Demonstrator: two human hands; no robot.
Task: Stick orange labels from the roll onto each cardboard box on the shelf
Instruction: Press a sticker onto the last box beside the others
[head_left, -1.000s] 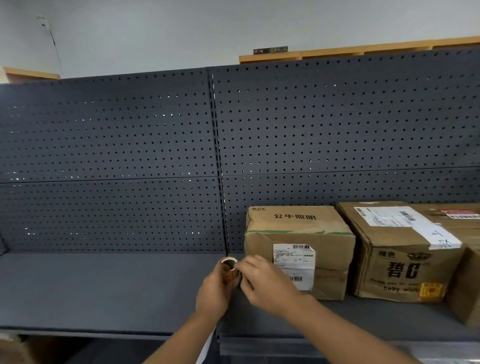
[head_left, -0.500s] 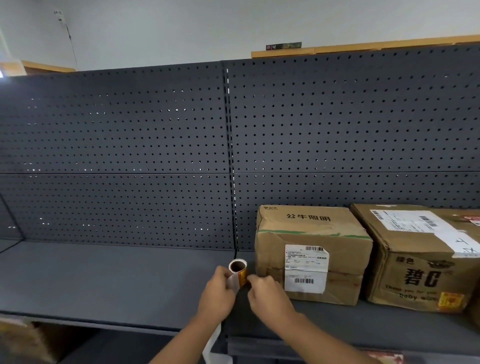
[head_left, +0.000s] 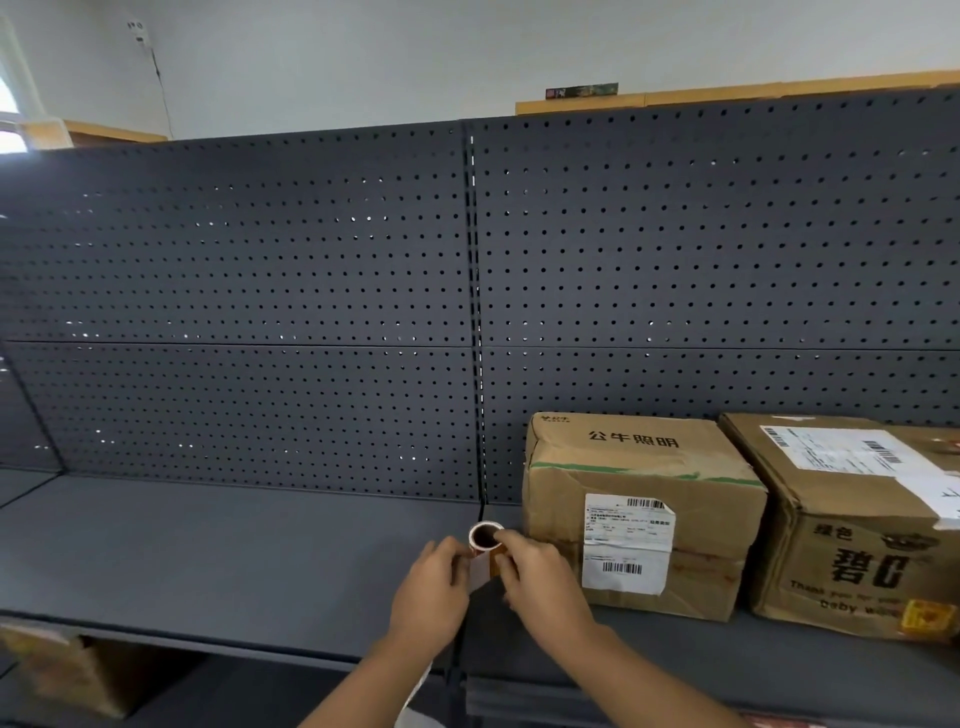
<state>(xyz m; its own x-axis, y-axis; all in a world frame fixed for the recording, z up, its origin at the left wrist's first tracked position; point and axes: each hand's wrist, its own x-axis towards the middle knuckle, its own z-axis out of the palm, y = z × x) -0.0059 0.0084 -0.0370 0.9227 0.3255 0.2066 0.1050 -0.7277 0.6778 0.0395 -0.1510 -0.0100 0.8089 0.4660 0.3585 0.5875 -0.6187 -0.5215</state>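
The left hand is holding the small round roll of orange labels just above the grey shelf while the right hand is pinching its edge, probably to peel one (for the brown cardboard box nearby).

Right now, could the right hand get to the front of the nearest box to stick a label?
Probably yes: the right hand is just left of the box, nothing between, though it grips the roll.
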